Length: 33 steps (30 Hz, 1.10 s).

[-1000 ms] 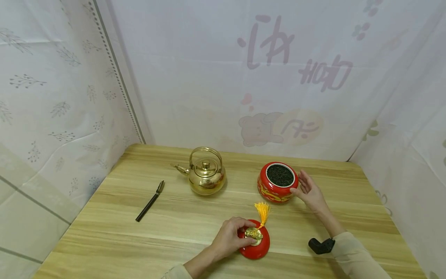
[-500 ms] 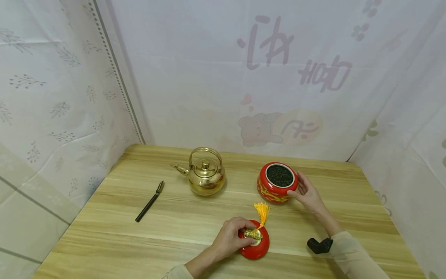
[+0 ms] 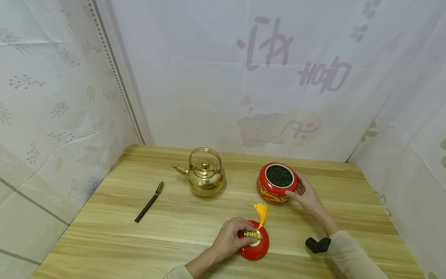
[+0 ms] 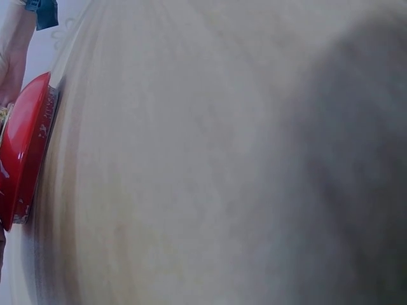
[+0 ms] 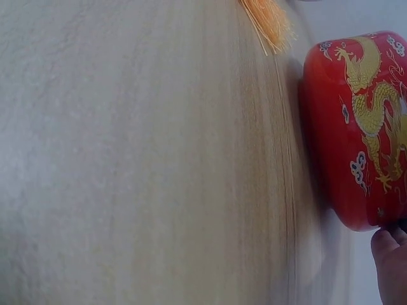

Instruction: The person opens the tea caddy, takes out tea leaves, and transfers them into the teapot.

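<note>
A red lid [image 3: 256,250] with a gold knob and an orange tassel [image 3: 261,212] sits near the front of the table. My left hand [image 3: 228,237] pinches its knob between thumb and fingers. The left wrist view shows the lid [image 4: 27,149] edge-on, close to the tabletop. Farther back and to the right is a red tea jar [image 3: 271,193], uncovered and filled with dark loose tea leaves [image 3: 279,176]. Thumb and fingers of my right hand [image 3: 308,197] curl round its right side. A gold dragon decorates the jar [image 5: 343,136] in the right wrist view.
A gold teapot [image 3: 206,180] stands at the back, its spout pointing left. Left of it lies a dark-handled tool [image 3: 149,205] with a pointed metal head. Printed cloth [image 3: 209,77] hangs behind the wooden table [image 3: 167,248]. A black device [image 3: 318,245] is on the right wrist.
My right hand has shifted slightly left, its thumb farther along the jar's front. The left hand has kept its hold on the lid, and the other things stay where they were.
</note>
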Motion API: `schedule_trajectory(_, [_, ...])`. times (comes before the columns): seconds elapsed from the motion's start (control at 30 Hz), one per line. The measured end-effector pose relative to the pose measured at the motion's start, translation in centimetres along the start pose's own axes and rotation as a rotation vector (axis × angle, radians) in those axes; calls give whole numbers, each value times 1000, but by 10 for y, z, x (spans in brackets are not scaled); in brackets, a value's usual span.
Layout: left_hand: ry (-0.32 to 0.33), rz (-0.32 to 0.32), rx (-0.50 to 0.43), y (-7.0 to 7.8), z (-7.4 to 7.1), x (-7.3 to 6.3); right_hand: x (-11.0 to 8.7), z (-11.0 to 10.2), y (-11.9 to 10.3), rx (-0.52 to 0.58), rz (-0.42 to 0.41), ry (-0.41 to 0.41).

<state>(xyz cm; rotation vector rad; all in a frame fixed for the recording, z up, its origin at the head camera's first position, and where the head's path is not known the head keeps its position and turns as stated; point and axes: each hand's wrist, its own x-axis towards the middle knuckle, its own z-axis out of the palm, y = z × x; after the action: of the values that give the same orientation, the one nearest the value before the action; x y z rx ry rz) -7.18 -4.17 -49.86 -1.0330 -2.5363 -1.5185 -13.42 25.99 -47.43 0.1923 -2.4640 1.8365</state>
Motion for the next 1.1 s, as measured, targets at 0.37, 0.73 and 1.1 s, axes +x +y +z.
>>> schedule_trajectory(0.37, [16,22,-25,1,1,0,1,0,5,-13,-11,1])
schedule_trajectory(0.73, [30,57,-34,0,1,-1,0,0,0,-7,8,0])
schedule_trajectory(1.1, [59,-2,-28,3,-9,1,1,-1,2,2,-5,0])
